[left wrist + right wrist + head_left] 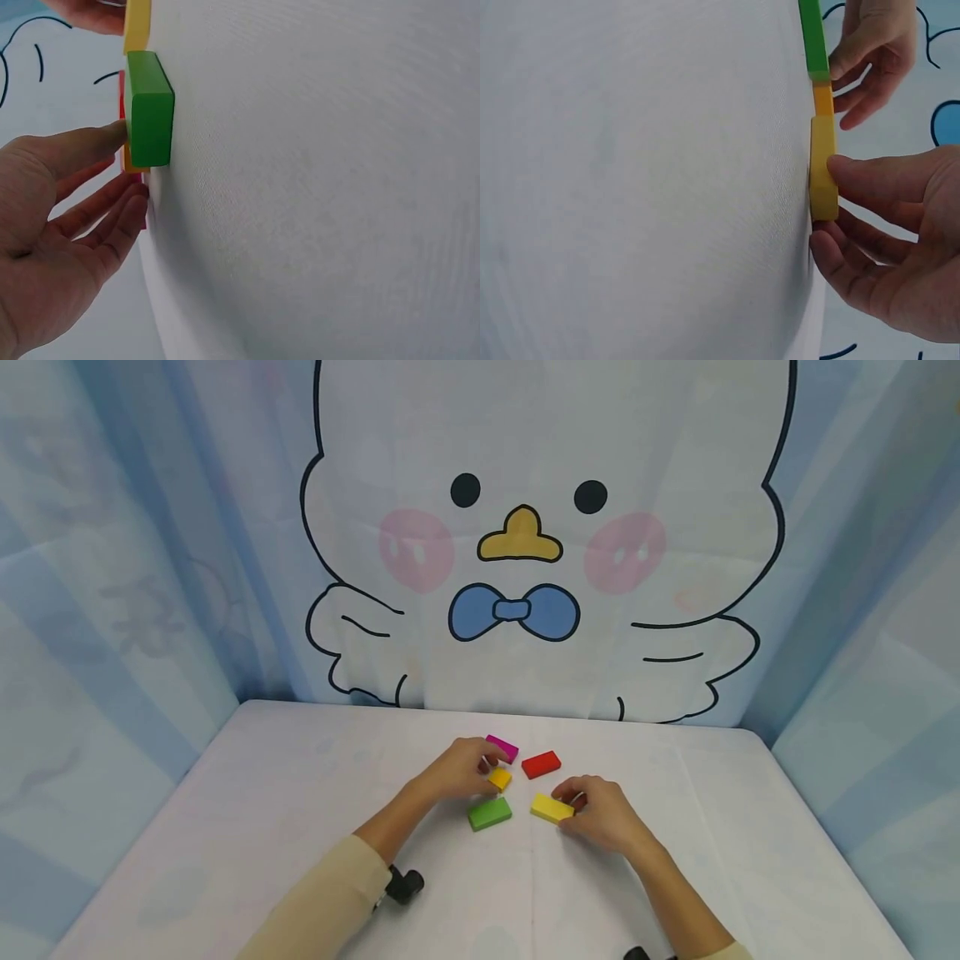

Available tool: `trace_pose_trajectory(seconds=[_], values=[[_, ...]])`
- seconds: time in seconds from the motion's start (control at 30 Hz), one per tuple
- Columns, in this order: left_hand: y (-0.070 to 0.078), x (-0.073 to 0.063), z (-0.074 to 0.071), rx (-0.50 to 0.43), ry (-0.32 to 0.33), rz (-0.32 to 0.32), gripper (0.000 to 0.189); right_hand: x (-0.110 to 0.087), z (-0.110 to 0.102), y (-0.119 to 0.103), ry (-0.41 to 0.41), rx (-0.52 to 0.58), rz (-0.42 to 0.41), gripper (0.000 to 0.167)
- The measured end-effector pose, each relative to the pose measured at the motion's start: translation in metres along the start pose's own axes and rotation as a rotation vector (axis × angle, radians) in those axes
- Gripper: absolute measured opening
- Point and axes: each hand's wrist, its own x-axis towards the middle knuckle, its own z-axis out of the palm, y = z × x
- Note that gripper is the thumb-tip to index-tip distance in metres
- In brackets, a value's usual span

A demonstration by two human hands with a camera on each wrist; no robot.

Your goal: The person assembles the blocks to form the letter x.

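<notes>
Near the middle of the table, my left hand (pixel 459 768) pinches a small orange block (pixel 500 778) between thumb and fingers. To its right, my right hand (pixel 602 814) holds the right end of a yellow block (pixel 552 808), thumb on the near side and fingers on the far side. A green block (pixel 490 814) lies just in front of the orange one. Behind, a magenta block (pixel 502 748) is partly covered by the left fingers, with a red block (pixel 542 765) to its right. In the left wrist view, the green block (pixel 151 112) hides most of the orange one.
The blocks lie on a white-covered table (pixel 420 910). A curtain with a cartoon bird (pixel 517 610) hangs along its back edge, and blue-and-white curtains (pixel 97 652) stand at both sides. A black wrist camera (pixel 406 886) sits under the left sleeve.
</notes>
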Motion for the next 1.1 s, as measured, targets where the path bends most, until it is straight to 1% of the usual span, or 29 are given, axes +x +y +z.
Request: trace_pose_trajectory(seconds=[0.27, 0.47, 0.67, 0.93, 1.1], values=[[0.0033, 0.0026, 0.0027, 0.021, -0.009, 0.02, 0.042, -0.0004, -0.0003, 0.0002, 0.003, -0.012, 0.0, 0.035], [0.003, 0.0045, 0.0045, 0.052, -0.006, 0.03, 0.034, 0.0002, -0.0005, 0.0002, 0.005, -0.017, -0.019, 0.034], [0.0016, 0.0055, 0.0053, 0.05, 0.003, 0.025, 0.032, -0.0003, -0.0002, 0.0004, 0.006, -0.009, -0.031, 0.034], [0.0025, 0.006, 0.005, 0.05, 0.004, 0.035, 0.032, 0.0, -0.0001, 0.0024, 0.009, -0.005, -0.027, 0.033], [0.0034, 0.0049, 0.0046, 0.045, 0.018, 0.017, 0.031, 0.0004, -0.0002, 0.0025, 0.006, -0.005, -0.025, 0.034]])
